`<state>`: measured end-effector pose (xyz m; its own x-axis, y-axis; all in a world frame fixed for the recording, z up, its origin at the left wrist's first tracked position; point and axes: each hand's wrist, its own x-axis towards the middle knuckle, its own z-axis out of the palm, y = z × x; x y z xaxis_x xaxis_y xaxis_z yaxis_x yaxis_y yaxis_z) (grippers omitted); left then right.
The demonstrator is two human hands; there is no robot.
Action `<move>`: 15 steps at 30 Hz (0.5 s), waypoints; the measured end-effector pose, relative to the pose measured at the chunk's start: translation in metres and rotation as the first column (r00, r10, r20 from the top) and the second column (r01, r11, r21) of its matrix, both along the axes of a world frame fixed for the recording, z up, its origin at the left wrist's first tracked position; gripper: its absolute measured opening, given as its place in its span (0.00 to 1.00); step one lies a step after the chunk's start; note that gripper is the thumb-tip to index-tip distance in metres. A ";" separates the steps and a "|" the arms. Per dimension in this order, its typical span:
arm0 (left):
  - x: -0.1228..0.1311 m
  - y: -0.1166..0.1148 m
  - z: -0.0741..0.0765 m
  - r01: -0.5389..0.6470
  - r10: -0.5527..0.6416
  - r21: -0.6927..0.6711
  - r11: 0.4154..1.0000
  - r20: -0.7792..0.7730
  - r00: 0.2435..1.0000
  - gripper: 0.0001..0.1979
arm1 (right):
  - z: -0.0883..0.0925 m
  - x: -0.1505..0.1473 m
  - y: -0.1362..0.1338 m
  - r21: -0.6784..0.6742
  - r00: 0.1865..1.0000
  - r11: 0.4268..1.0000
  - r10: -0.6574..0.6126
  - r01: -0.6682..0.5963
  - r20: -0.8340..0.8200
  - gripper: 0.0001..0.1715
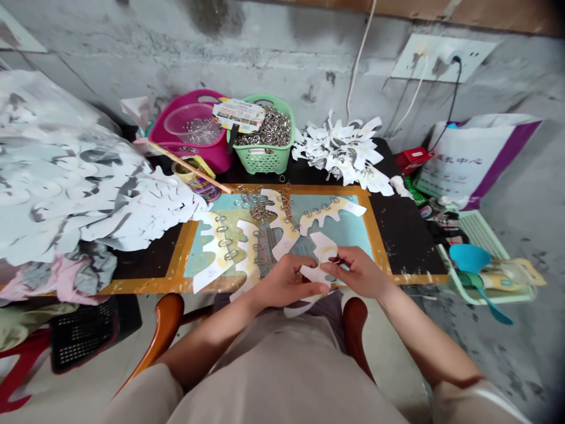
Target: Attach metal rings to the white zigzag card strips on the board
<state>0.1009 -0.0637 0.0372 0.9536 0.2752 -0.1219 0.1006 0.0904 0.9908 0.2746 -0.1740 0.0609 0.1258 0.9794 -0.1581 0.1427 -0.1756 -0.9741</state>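
Note:
My left hand [291, 280] is closed on a white cut-out piece [319, 242] with a curved, toothed edge and yellowish patches, held over the table's front edge. At the piece's right side, my right hand [359, 272] pinches a small metal ring [335, 259], partly hidden by the fingers. Similar white pieces with metal rings lie just beyond my hands: one on the left [216, 247], another beside it [251, 250], a third in the middle [280, 221] and one at the right [331, 213]. Behind them is a loose pile of metal rings [260, 203].
A green basket [265, 160] full of metal rings stands beside a magenta basket [176, 132] at the back. White cut-outs are heaped at the left [88, 188] and back right [346, 150]. A stick [189, 168] lies across a can [205, 185]. A pale green tray [489, 294] sits lower right.

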 end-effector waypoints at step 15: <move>0.008 -0.007 -0.025 -0.053 0.088 -0.230 0.972 0.147 0.985 0.17 | -0.029 -0.018 -0.001 -0.224 0.710 0.969 -0.233 0.109 -0.664 0.25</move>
<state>0.1086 -0.0706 0.0123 0.9449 0.3249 -0.0399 -0.0678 0.3134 0.9472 0.2569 -0.1750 0.0315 0.0859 0.9056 -0.4154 -0.5952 -0.2877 -0.7503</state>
